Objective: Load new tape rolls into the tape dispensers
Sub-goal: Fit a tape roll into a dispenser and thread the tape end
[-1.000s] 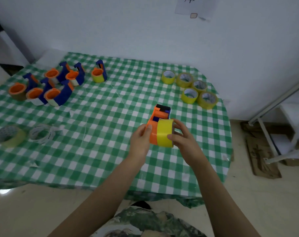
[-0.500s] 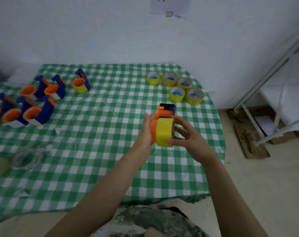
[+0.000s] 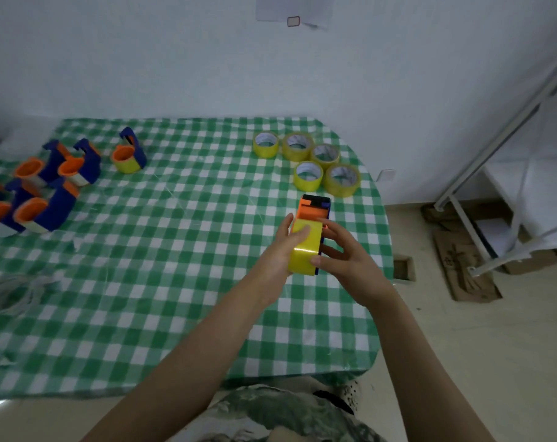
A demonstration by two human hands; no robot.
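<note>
Above the right part of the table I hold an orange and blue tape dispenser with a yellow tape roll on it. My left hand grips the roll from the left, thumb lying over its top. On the roll's right side my right hand holds it, thumb at the lower edge and fingers curled behind it. Several new yellow tape rolls lie at the back right of the table. At the back left stand several blue and orange dispensers, one carrying a yellow roll.
The table wears a green and white checked cloth. A crumpled clear tape ring lies at its left edge. A white metal rack and flattened cardboard are on the floor to the right. A white wall is close behind.
My left thumb has come over the top of the roll, and the roll sits further onto the dispenser. My head has turned to the right, so the left dispensers slid toward the frame edge.
</note>
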